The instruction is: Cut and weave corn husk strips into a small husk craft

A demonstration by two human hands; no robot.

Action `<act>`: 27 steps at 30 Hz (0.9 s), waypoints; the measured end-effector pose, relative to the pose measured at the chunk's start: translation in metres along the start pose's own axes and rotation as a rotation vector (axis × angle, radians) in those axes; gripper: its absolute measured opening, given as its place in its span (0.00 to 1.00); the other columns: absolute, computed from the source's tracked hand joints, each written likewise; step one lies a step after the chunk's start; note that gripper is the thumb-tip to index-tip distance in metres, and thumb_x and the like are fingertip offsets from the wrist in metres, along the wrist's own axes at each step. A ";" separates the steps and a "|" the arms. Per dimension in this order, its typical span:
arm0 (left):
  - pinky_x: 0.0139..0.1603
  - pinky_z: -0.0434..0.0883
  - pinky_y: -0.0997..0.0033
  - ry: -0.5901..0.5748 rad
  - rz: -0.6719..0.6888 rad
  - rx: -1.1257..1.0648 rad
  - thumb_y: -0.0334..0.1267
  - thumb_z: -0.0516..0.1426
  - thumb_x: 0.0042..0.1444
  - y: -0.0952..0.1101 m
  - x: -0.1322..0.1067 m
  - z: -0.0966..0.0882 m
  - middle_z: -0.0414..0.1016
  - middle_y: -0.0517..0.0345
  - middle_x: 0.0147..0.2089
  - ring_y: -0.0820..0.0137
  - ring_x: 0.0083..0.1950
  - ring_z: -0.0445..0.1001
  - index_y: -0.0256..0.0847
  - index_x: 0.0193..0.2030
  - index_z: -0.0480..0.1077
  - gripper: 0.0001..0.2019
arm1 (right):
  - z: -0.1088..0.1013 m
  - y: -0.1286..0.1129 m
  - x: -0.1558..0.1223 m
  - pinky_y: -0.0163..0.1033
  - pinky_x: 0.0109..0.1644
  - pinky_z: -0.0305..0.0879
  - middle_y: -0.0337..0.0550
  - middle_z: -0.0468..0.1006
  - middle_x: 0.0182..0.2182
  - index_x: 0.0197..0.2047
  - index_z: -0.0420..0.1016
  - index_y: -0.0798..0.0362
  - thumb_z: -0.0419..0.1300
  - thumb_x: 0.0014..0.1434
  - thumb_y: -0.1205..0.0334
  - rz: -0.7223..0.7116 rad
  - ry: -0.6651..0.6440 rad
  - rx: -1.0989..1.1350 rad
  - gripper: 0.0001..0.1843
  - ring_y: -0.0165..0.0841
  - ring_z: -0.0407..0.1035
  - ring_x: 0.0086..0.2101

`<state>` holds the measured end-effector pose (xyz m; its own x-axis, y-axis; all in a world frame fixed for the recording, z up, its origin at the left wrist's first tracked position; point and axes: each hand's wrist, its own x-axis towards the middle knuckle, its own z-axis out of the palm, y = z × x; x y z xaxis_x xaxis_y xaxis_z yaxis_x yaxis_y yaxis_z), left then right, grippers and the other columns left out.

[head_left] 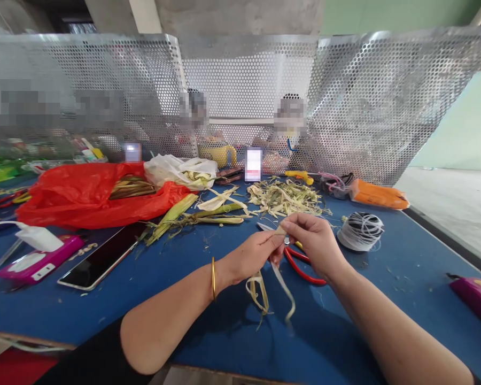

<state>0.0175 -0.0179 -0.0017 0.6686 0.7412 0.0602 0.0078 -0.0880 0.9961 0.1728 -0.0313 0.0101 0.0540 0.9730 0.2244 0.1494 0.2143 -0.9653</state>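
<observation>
My left hand (253, 258) and my right hand (313, 241) meet above the blue table (184, 299), both pinching one pale leaf strip (280, 231). Loose ends of the strip (260, 291) curl down below my left hand. Red-handled scissors (302, 266) lie on the table under my right hand. A gold bangle (214, 278) circles my left wrist.
A spool of white thread (361, 231) sits to the right. Leaf scraps (284, 197) and long green leaves (192, 216) lie beyond. A red plastic bag (84, 195), a tablet (104, 256) and a pink case (40, 262) are left. A perforated metal screen (244, 80) separates other people.
</observation>
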 end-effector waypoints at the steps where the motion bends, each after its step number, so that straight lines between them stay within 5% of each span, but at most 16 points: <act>1: 0.36 0.63 0.70 -0.014 -0.003 -0.013 0.46 0.48 0.63 0.000 0.000 0.000 0.63 0.62 0.23 0.73 0.28 0.65 0.40 0.24 0.61 0.18 | -0.001 0.001 0.001 0.33 0.26 0.54 0.34 0.66 0.17 0.24 0.73 0.54 0.65 0.50 0.52 -0.009 0.029 -0.002 0.14 0.27 0.58 0.21; 12: 0.34 0.67 0.69 -0.130 -0.147 -0.395 0.51 0.54 0.59 -0.005 0.000 -0.002 0.62 0.64 0.24 0.74 0.26 0.68 0.40 0.27 0.58 0.18 | -0.004 0.001 0.003 0.33 0.26 0.56 0.34 0.67 0.17 0.24 0.71 0.53 0.64 0.50 0.54 -0.066 0.220 0.006 0.13 0.27 0.59 0.21; 20: 0.24 0.67 0.73 -0.195 -0.180 -0.411 0.51 0.52 0.61 0.003 -0.001 -0.007 0.50 0.71 0.21 0.82 0.16 0.48 0.41 0.29 0.59 0.17 | -0.010 -0.005 0.004 0.30 0.21 0.63 0.35 0.71 0.16 0.31 0.75 0.56 0.67 0.50 0.51 0.200 0.033 0.475 0.15 0.25 0.63 0.16; 27: 0.23 0.61 0.76 -0.122 -0.221 -0.370 0.51 0.53 0.59 0.005 0.004 -0.015 0.47 0.71 0.21 0.81 0.18 0.46 0.41 0.26 0.57 0.18 | -0.026 -0.012 0.012 0.27 0.24 0.70 0.36 0.78 0.26 0.27 0.71 0.53 0.72 0.45 0.58 0.182 0.169 0.586 0.14 0.25 0.73 0.23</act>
<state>0.0091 -0.0059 0.0045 0.7639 0.6293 -0.1429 -0.0913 0.3247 0.9414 0.1970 -0.0246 0.0273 0.1896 0.9816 0.0213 -0.4398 0.1043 -0.8920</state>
